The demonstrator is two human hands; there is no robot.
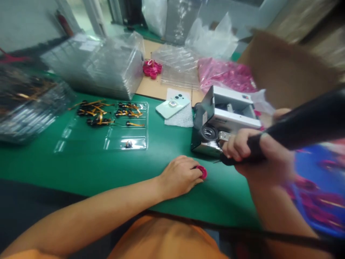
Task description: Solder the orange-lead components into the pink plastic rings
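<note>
My left hand [182, 177] rests low over the green table [121, 169], its fingers closed on a small round pink part [201, 172]. At the right, my right hand [258, 154] is wrapped round a black handle-like tool [299, 122], whose narrow end points down and left. That end is beside a dark metal device [206, 144] with a round black lens-like ring. Motion blurs the right hand and the tool's far end.
A clear tray [147, 126] holds black and orange parts at the left. Stacked clear trays [107, 68] stand behind. A phone [172, 105] lies on bubble wrap near a white box [231, 120]. A blue bin [309, 169] with pink parts is at the right.
</note>
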